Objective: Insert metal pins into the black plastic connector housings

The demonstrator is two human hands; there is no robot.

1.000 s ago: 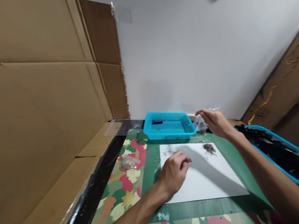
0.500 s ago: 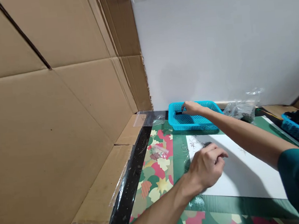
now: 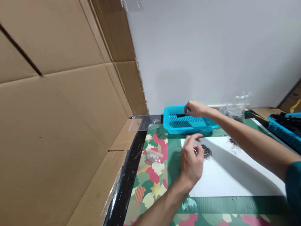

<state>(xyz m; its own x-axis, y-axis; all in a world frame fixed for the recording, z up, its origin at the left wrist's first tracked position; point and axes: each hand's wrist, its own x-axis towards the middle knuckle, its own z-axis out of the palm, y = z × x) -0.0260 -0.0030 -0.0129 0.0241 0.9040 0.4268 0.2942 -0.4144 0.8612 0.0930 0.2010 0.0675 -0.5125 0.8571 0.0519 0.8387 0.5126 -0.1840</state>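
Note:
My right hand reaches into the blue plastic basket, its fingertips pinched on one end of a small, thin black piece. What kind of piece it is cannot be made out. My left hand hovers over the left edge of a white sheet, thumb and fingers parted, with nothing visible between them. Right beside its thumb lies a pile of tiny dark metal pieces, too small to name. Another scatter of such pieces lies near my right forearm.
At the right stands another blue basket full of black pieces. Clear bags rest by the wall, and a small zip bag lies on the patterned covering. A tall cardboard panel blocks the left side.
My left hand has moved left and opened its fingers, uncovering the dark pile. My right hand stays in the basket, with the black piece at its fingertips. The view has shifted slightly.

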